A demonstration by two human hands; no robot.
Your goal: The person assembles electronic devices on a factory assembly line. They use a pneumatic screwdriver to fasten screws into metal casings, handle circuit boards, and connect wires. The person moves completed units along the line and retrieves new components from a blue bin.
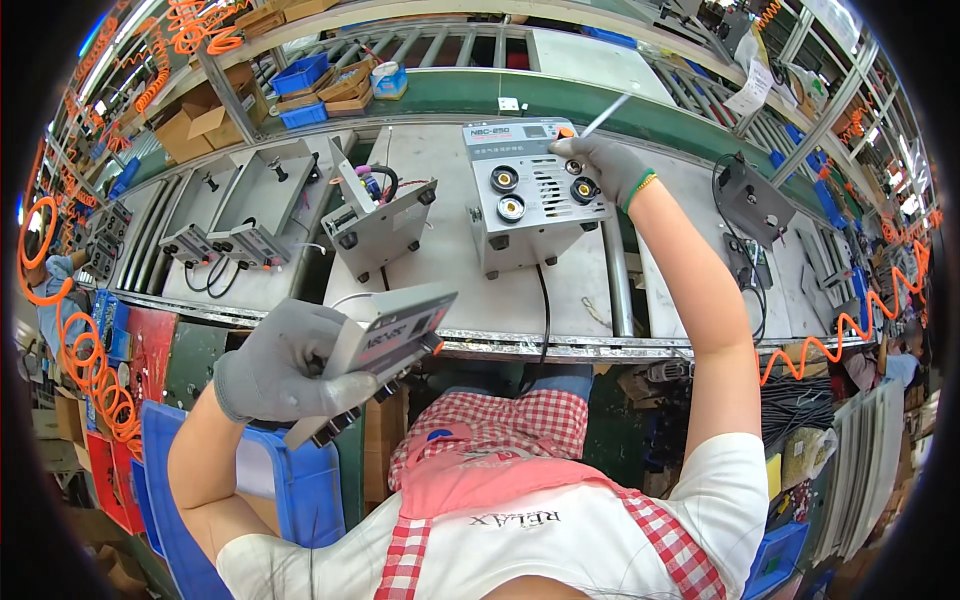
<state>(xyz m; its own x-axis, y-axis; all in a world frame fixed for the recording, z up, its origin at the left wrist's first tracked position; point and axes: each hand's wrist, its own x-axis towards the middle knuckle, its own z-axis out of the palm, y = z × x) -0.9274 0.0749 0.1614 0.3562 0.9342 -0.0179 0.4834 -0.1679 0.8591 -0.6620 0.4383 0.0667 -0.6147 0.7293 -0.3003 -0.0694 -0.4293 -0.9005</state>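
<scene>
My left hand (300, 370), in a grey glove, is closed round a grey front panel (395, 330) with a small display, an orange part at one corner and dark fittings below. On the bench ahead stands a grey welding machine (535, 190), upright, with round sockets and vent slots on its face. My gloved right hand (605, 165) is at its upper right corner, beside an orange part. A thin light-coloured rod (606, 115) sticks up from the fingers, which look closed on it; its lower end is hidden. A black cord (546, 310) hangs below the machine.
Left of the machine stands an open grey metal housing (385, 235) with wires. Farther left lie trays with front panels (250, 240). A dark panel with cables (755, 200) is at the right. Blue bins (300, 72) stand behind; a blue crate (290, 490) is beside my left arm.
</scene>
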